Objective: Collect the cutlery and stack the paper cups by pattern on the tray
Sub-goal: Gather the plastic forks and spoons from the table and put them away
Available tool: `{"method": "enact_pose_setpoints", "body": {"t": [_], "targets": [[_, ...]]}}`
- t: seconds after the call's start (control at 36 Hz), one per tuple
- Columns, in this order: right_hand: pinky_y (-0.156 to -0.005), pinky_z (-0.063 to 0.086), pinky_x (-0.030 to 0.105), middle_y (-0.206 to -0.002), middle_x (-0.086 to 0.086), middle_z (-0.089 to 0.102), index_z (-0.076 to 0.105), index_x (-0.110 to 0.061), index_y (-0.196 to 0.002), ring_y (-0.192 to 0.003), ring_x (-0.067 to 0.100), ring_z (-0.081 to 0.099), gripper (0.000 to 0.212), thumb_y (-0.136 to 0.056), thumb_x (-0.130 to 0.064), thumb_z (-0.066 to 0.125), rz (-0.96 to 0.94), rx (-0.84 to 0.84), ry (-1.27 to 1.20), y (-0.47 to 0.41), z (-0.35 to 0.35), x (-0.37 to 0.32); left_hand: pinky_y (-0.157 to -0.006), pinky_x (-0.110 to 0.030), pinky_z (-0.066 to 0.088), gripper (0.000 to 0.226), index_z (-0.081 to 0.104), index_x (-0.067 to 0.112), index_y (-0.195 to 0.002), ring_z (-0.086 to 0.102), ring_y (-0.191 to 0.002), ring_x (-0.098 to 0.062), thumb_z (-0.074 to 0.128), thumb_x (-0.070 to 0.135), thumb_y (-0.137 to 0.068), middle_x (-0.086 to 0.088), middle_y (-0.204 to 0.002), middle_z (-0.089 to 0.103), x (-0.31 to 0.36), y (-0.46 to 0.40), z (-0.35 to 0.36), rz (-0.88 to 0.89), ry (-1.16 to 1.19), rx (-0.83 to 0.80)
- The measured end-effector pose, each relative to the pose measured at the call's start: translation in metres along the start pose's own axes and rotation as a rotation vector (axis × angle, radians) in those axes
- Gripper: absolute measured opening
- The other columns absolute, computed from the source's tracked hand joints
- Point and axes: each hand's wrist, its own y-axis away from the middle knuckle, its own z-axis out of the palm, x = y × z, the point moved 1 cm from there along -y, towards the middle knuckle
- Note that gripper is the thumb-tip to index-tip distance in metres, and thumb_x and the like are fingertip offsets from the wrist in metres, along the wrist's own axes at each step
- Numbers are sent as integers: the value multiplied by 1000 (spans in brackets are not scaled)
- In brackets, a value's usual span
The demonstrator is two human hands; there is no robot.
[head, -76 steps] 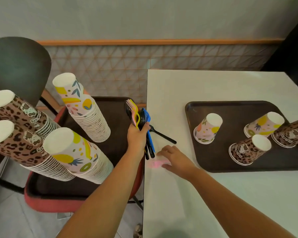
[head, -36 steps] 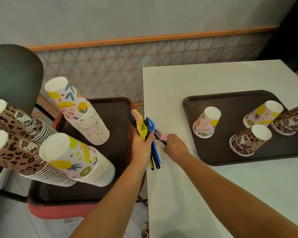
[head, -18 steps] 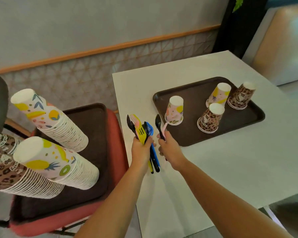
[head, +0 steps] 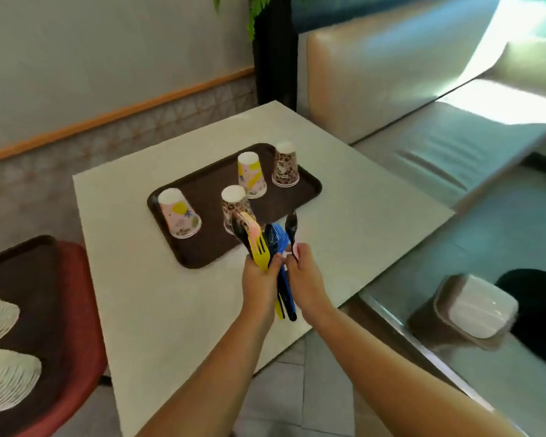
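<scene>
Left hand (head: pixel 259 283) gripping glossy plastic cutlery bundle (head: pixel 270 247), right hand (head: pixel 304 279) pinching black spoon (head: pixel 291 230)

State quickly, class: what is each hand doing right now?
Left hand: grips a bundle of plastic cutlery, yellow, pink, blue and black.
Right hand: pinches a black spoon beside the bundle.

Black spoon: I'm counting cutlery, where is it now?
The black spoon is held upright in the right hand, just right of the cutlery bundle in the left hand.
</scene>
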Motion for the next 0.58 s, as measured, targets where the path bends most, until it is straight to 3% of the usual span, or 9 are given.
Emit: {"method": "enact_pose_setpoints", "body": {"t": [0.14,0.28,0.36,0.42,0.5,0.58], "targets": [[-64,40,33,-82,8,54,47,-5,-98,-74,18,49,17,-99,-17,36,44,137,-25,2,-88,16,-87,-38,53,25,57,9,-115,65,-97,-23,58,12,-91,-8,-106,67,-4,29,85,-24,-21,-131],[-73,45,37,-90,12,60,51,-4,-99,-82,25,55,17,-97,-14,38,76,306,-71,0,-160,35,-87,-37,54,26,56,10,-116,67,-95,-20,59,14,-90,-7,-105,68,-10,49,160,-13,-66,-268],[-68,41,31,-79,4,57,48,-7,-87,-72,14,51,15,-97,-14,39,78,386,-104,-2,-196,48,-89,-40,53,28,56,10,-116,66,-96,-21,60,15,-89,-7,-106,68,-17,54,198,-12,-128,-346],[-68,42,29,-85,8,60,50,-5,-91,-75,15,53,16,-98,-14,39,92,420,-109,-5,-217,57,-89,-41,53,28,57,9,-116,66,-97,-23,61,15,-88,-8,-106,68,-24,55,221,-15,-171,-392],[-81,48,40,-94,12,64,54,-7,-99,-89,25,61,18,-98,-18,39,119,469,-163,-14,-241,72,-86,-34,54,26,58,9,-115,67,-96,-20,59,12,-90,-6,-105,69,-32,54,252,-12,-190,-494],[-76,49,37,-92,9,64,54,-9,-99,-87,24,61,17,-99,-18,39,150,511,-153,-26,-266,84,-85,-31,53,26,58,8,-117,66,-98,-20,58,11,-91,-7,-106,68,-40,46,282,-26,-215,-598]]}}
